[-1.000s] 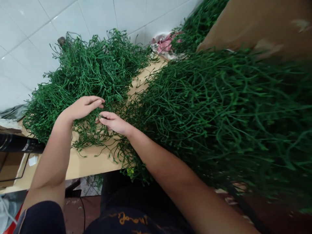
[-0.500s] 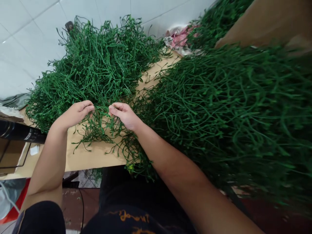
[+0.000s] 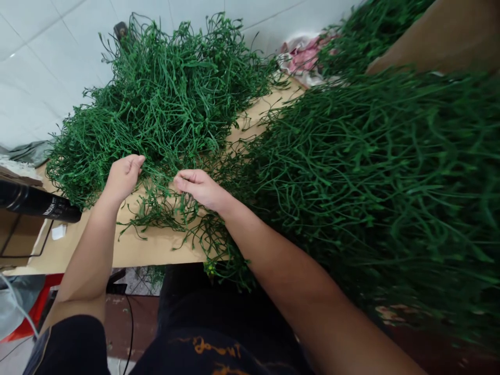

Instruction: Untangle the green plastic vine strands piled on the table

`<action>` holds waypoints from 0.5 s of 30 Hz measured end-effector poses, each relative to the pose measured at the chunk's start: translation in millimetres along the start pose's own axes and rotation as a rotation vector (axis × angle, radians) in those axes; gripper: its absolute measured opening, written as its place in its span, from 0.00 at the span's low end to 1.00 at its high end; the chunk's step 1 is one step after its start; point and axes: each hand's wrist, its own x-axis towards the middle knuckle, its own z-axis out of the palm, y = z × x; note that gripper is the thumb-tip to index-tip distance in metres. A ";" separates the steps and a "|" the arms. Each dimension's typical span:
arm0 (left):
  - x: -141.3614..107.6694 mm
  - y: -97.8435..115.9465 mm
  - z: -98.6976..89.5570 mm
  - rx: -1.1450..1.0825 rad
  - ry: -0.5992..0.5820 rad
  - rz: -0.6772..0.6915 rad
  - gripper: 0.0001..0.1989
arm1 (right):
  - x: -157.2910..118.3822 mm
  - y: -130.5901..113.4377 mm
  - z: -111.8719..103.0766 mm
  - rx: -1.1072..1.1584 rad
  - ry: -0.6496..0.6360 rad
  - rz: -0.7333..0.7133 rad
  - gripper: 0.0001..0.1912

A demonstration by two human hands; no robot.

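Observation:
My left hand (image 3: 124,176) is closed in a pinch over the front of a big tangled heap of green stems (image 3: 167,99). Whatever sits between its fingertips is too small to make out. To its right, my right hand (image 3: 199,187) pinches thumb against forefinger on a thin green stem, mostly hidden by the fingers. The stems are slim, plastic-looking sprigs with small forked tips. Below and between the hands lies a looser scatter of these stems (image 3: 156,216) on the tan tabletop (image 3: 156,252).
A larger pile of green stems (image 3: 371,172) fills the right side. Behind it are a brown cardboard sheet (image 3: 441,39) and a pink and white cloth (image 3: 304,54). A black cylinder (image 3: 39,200) lies at the left, near a small white piece (image 3: 58,232). White tiled wall (image 3: 39,67) stands behind.
My left hand has drawn slightly away from my right hand and turned upward at the wrist, widening the gap. My right hand stays pinched in nearly the same place. The view has shifted a little.

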 end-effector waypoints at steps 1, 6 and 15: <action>3.6 -1.1 1.7 0.063 0.031 0.029 0.21 | 0.7 0.9 1.5 -0.025 -0.033 -0.014 0.29; 22.6 -1.3 6.3 0.216 0.086 0.071 0.18 | 5.4 3.4 4.1 -0.108 -0.058 -0.055 0.29; 25.9 4.2 -8.1 0.063 -0.149 -0.010 0.16 | 6.7 9.5 -0.2 -0.091 0.075 -0.082 0.24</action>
